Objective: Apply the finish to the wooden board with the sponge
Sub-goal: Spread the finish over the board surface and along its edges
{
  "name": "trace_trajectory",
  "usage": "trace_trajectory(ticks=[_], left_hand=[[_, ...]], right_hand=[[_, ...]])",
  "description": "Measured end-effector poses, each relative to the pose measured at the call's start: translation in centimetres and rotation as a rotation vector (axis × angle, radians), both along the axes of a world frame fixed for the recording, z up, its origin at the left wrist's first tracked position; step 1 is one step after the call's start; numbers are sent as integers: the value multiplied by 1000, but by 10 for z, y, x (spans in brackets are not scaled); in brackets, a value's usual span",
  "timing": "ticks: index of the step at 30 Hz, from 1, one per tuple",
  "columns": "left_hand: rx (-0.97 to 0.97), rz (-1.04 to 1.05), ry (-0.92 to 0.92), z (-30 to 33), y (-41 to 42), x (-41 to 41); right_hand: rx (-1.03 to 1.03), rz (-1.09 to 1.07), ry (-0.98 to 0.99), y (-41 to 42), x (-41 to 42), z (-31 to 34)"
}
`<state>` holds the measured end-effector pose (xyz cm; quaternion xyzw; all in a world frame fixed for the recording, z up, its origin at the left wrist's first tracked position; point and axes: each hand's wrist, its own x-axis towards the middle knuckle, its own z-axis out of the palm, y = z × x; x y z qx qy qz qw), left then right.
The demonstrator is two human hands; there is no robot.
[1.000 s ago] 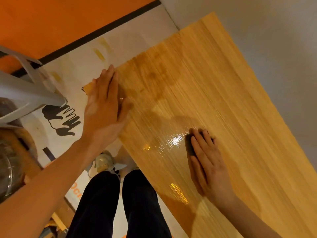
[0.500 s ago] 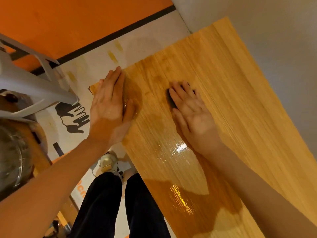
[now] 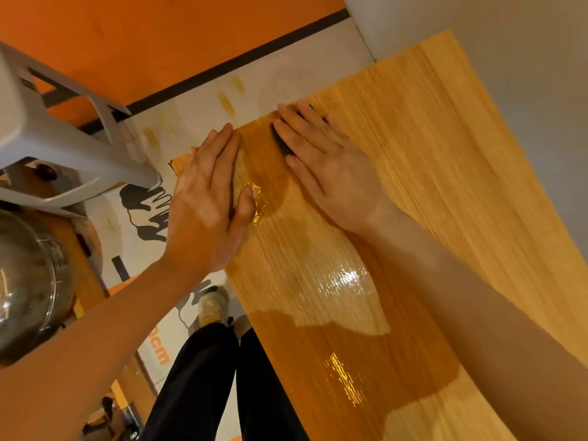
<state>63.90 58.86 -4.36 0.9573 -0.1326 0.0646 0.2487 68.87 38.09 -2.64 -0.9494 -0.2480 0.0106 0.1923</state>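
A long pale wooden board [image 3: 445, 192] lies across the view, with its near left part darker and glossy with wet finish. My right hand [image 3: 331, 167] presses flat on a dark sponge [image 3: 281, 144] near the board's far left edge; only a dark sliver of sponge shows under the fingers. My left hand [image 3: 210, 198] lies flat, fingers together, on the board's left corner, holding it down. Its thumb touches a shiny wet patch.
White printed paper [image 3: 286, 78] with yellow smears covers the floor beside the board. A grey plastic stool [image 3: 47, 128] stands at the left, above a steel bowl [image 3: 28, 281]. My dark trouser legs [image 3: 206, 377] and a shoe are below. An orange surface lies beyond.
My right hand has slid the sponge up the board, from the middle to the far left edge. The left hand has stayed on the corner.
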Motion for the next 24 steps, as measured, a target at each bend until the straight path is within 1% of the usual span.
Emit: trace_trajectory(ticks=[1, 2, 4, 6, 7, 9, 11, 13, 14, 16, 18, 20, 21, 22, 24], left_hand=[[0, 1, 1, 0, 0, 0], [0, 3, 3, 0, 0, 0], [-1, 3, -2, 0, 0, -1], [-2, 7, -13, 0, 0, -2], [-1, 10, -17, -1, 0, -2], [-1, 15, -20, -1, 0, -2], [-5, 13, -18, -1, -1, -2], [4, 10, -14, -1, -1, -2], [8, 15, -8, -1, -1, -2], [0, 34, 8, 1, -2, -2], [-28, 48, 34, 3, -3, -2], [-27, 58, 48, 4, -3, -2], [-18, 61, 47, 4, -3, -3], [-13, 64, 42, 3, -3, -3], [-17, 61, 21, 2, -3, -4]], right_hand=[[4, 4, 2, -16, 0, 0], [19, -45, 3, -34, 1, 0], [55, -237, 31, -65, 4, 3], [75, -402, 50, -66, 4, 6], [80, -421, 40, -52, 1, 8], [61, -326, -5, -12, -10, 7], [27, -140, -43, 21, -21, 2], [11, -6, -23, 25, -17, 1], [15, 22, -3, 16, -11, 1], [41, -30, 19, -10, 5, 2], [93, -197, 24, -33, 22, 5], [112, -334, 37, -27, 28, 7], [93, -332, 36, -14, 27, 7], [69, -278, 20, 2, 24, 6], [39, -82, 0, 26, 16, 5]])
